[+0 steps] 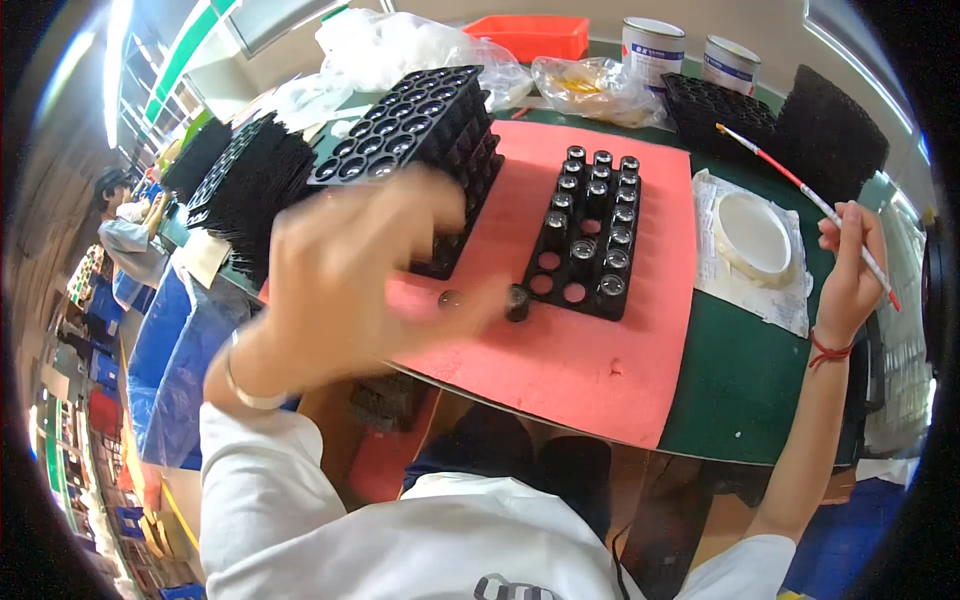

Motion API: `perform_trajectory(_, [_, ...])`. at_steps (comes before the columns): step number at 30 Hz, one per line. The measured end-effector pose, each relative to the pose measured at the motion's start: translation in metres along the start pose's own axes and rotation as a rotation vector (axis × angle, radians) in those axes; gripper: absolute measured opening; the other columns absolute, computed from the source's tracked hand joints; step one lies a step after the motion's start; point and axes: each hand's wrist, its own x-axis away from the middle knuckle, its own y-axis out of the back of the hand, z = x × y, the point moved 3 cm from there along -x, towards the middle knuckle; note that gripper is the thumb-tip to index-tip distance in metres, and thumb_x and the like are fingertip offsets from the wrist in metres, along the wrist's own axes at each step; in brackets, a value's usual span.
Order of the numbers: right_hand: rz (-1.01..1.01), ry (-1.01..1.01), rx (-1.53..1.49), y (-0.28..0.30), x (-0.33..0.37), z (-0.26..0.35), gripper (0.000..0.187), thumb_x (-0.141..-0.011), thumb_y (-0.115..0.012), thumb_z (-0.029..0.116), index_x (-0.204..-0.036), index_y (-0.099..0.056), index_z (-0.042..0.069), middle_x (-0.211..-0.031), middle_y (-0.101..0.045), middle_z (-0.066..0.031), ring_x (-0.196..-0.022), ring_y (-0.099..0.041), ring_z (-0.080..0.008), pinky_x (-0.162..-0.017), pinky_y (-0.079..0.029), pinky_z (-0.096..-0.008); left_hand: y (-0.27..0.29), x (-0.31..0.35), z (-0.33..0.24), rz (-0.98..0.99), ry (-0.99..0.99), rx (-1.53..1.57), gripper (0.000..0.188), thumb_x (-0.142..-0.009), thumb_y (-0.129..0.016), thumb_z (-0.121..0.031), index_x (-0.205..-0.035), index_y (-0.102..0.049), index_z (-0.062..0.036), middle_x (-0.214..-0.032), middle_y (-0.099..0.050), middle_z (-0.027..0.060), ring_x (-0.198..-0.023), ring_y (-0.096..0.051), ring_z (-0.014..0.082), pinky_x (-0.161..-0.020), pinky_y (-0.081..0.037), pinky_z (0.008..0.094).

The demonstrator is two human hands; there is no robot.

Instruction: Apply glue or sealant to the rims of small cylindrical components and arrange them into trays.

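Note:
My left hand [335,275], blurred by motion, hangs over the left part of the pink mat [620,375]. Its thumb and fingers are apart, and I make out nothing between them. Near its thumb tip stands a small black cylinder [517,303]. A small clear round piece [450,299] lies on the mat beside it. To the right is a black tray [601,250] with several glass-topped black cylinders and a few vacant holes. My right hand [856,255] is closed round a thin red-and-white paintbrush [800,185], its tip pointing up and left.
A tall stack of black hole trays [410,125] stands behind my left hand, with more stacked trays [250,180] farther left. A round white dish [752,235] sits on paper at right. Two cans [653,50], plastic bags and a red bin [530,38] line the back. Another person [130,225] is far left.

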Motion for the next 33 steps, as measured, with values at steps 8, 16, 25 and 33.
perform_trajectory(8, [0.012, 0.062, 0.06, -0.006, -0.003, 0.004, 0.021, -0.087, -0.047, 0.019, -0.087, -0.058, 0.001, -0.076, -0.059, -0.0054, -0.064, -0.055, -0.0082, -0.06, -0.044, -0.0201, -0.044, 0.096, 0.013, 0.484, 0.571, 0.15, 0.04, -0.063, -0.071, -0.031, -0.09, -0.055, -0.0053, -0.069, -0.058, 0.0066, -0.052, -0.055, 0.019, -0.048, -0.044, 0.0283])
perform_trajectory(16, [0.02, 0.03, 0.065, -0.005, -0.001, 0.002, 0.018, -0.087, -0.045, 0.015, -0.087, -0.055, -0.001, -0.077, -0.056, -0.0042, -0.063, -0.053, -0.0071, -0.057, -0.041, -0.0187, -0.021, 0.061, 0.007, 0.373, 0.432, 0.44, 0.022, -0.059, -0.069, -0.006, -0.08, -0.06, -0.0075, -0.068, -0.055, 0.002, -0.057, -0.054, 0.0125, -0.047, -0.043, 0.0211])
perform_trajectory(25, [0.027, 0.035, 0.057, 0.001, -0.001, 0.0, 0.018, -0.088, -0.045, 0.015, -0.087, -0.055, 0.0, -0.081, -0.056, -0.0051, -0.064, -0.052, -0.007, -0.057, -0.041, -0.0184, -0.031, -0.068, 0.14, 0.234, 0.329, 0.155, 0.033, -0.069, -0.068, -0.024, -0.092, -0.059, -0.0014, -0.077, -0.057, 0.0036, -0.066, -0.05, 0.0079, -0.059, -0.041, 0.0225])
perform_trajectory(33, [0.011, -0.015, -0.06, -0.005, -0.003, 0.002, 0.017, -0.087, -0.045, 0.013, -0.085, -0.055, 0.0, -0.079, -0.056, -0.0046, -0.064, -0.051, -0.0064, -0.056, -0.041, -0.0179, -0.096, -0.055, 0.219, 0.528, 0.552, 0.316, 0.034, -0.073, -0.065, -0.024, -0.095, -0.059, 0.0011, -0.076, -0.06, 0.0041, -0.069, -0.053, 0.0079, -0.064, -0.042, 0.0214])
